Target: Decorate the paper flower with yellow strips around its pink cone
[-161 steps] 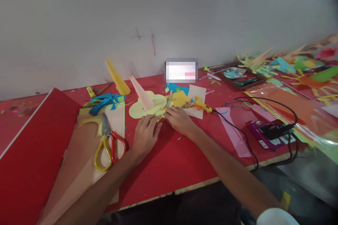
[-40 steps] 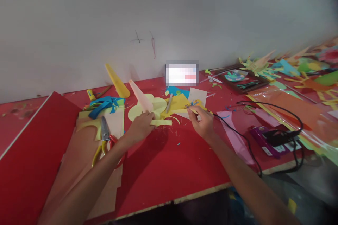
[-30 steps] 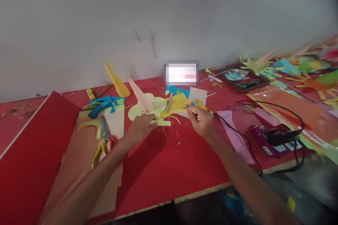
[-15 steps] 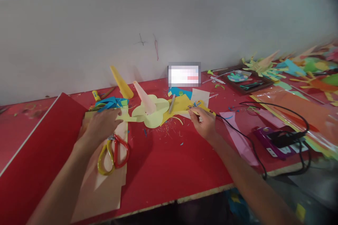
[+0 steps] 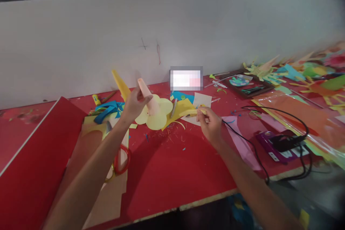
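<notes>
My left hand (image 5: 134, 104) is closed round the lower part of a pink paper cone (image 5: 143, 88). The cone stands tilted on a pale yellow flower-shaped paper (image 5: 157, 118) lying on the red table (image 5: 172, 172). My right hand (image 5: 211, 126) hovers to the right of the flower, pinched on a pale yellow paper strip (image 5: 188, 112) that points left. A black cord (image 5: 244, 134) runs away from beside this hand. Red and yellow scissors (image 5: 122, 160) lie under my left forearm, partly hidden by it.
A yellow cone (image 5: 119, 83) and blue scraps (image 5: 107, 109) lie behind my left hand. A red sheet (image 5: 32, 158) and peach paper (image 5: 107, 197) cover the left. A purple device (image 5: 272, 143), a tray (image 5: 250, 85) and paper crafts sit right. A white partition (image 5: 172, 36) closes the back.
My left hand has left the peach paper by the scissors, moved right and closed on the pink cone. My right hand has stayed in place with the strip.
</notes>
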Demonstrator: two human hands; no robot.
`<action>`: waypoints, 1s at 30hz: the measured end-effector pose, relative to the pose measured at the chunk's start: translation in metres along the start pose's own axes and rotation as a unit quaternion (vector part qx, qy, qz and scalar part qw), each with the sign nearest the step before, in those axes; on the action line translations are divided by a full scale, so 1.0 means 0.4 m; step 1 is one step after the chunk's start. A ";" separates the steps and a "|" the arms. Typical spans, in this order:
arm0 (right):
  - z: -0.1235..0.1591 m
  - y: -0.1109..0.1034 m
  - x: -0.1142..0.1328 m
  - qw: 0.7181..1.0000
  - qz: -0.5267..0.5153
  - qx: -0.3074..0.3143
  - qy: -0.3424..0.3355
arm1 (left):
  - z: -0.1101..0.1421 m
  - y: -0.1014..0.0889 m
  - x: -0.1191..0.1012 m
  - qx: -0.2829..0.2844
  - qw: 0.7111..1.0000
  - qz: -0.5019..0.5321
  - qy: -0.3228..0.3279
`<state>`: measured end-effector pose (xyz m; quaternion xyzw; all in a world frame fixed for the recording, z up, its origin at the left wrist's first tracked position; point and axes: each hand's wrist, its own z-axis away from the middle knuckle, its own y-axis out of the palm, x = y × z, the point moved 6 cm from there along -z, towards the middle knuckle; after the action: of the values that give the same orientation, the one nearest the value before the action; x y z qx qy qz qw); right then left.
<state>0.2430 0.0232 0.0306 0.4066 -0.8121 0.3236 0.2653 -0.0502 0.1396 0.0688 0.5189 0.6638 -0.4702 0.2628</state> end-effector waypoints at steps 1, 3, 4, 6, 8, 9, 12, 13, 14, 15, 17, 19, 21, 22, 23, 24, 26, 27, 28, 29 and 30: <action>-0.004 -0.009 -0.007 1.000 -0.012 -0.013 0.025 | -0.003 -0.008 -0.018 -0.013 1.000 0.010 0.008; -0.009 -0.023 -0.020 0.996 -0.037 -0.041 0.063 | -0.002 -0.014 -0.055 -0.027 0.999 0.029 0.026; -0.011 -0.028 -0.025 0.995 -0.048 -0.052 0.075 | 0.000 -0.010 -0.070 -0.028 0.999 0.032 0.035; -0.012 -0.032 -0.031 0.993 -0.058 -0.065 0.086 | 0.010 0.012 -0.086 -0.016 0.999 0.036 0.035; -0.010 -0.029 -0.031 0.993 -0.058 -0.064 0.083 | 0.025 0.048 -0.079 0.010 0.999 0.033 0.018; -0.008 -0.025 -0.028 0.994 -0.056 -0.058 0.078 | 0.033 0.069 -0.069 0.025 0.999 0.027 0.007; 0.000 -0.006 -0.009 0.997 -0.052 -0.022 0.047 | 0.059 0.118 -0.030 0.053 0.998 0.007 -0.022; 0.003 0.003 0.001 0.998 -0.050 -0.005 0.031 | 0.067 0.128 -0.019 0.060 0.998 0.005 -0.029; 0.008 0.013 0.012 0.999 -0.049 0.013 0.012 | 0.073 0.135 -0.010 0.065 0.997 0.005 -0.032; 0.014 0.024 0.024 0.998 -0.049 0.033 -0.010 | 0.078 0.138 -0.004 0.067 0.997 0.007 -0.034; 0.028 0.049 0.047 0.995 -0.050 0.070 -0.057 | 0.084 0.135 0.001 0.066 0.997 0.014 -0.033; 0.045 0.078 0.065 0.987 -0.038 0.107 -0.111 | 0.086 0.130 0.002 0.070 0.997 0.010 -0.032; 0.064 0.109 0.078 0.977 -0.009 0.142 -0.160 | 0.087 0.130 0.004 0.084 0.996 -0.006 -0.034; 0.072 0.123 0.082 0.971 0.010 0.159 -0.178 | 0.088 0.132 0.006 0.091 0.995 -0.015 -0.037; 0.080 0.136 0.084 0.966 0.029 0.173 -0.191 | 0.089 0.134 0.009 0.097 0.994 -0.021 -0.042; 0.086 0.146 0.085 0.961 0.049 0.185 -0.200 | 0.090 0.136 0.012 0.101 0.994 -0.023 -0.046; 0.096 0.160 0.087 0.952 0.084 0.205 -0.212 | 0.092 0.138 0.017 0.102 0.993 -0.028 -0.050; 0.100 0.164 0.089 0.946 0.100 0.215 -0.220 | 0.093 0.138 0.018 0.100 0.993 -0.034 -0.049; 0.106 0.168 0.091 0.940 0.115 0.226 -0.230 | 0.095 0.137 0.019 0.100 0.993 -0.039 -0.049; 0.111 0.170 0.094 0.931 0.128 0.239 -0.243 | 0.098 0.136 0.020 0.102 0.993 -0.044 -0.050; 0.118 0.172 0.097 0.923 0.139 0.250 -0.258 | 0.101 0.136 0.020 0.110 0.991 -0.050 -0.050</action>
<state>0.1574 0.0011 0.0056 0.4125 -0.7933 0.4337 -0.1114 -0.0077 0.1078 0.0261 0.4869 0.6187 -0.5785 0.2132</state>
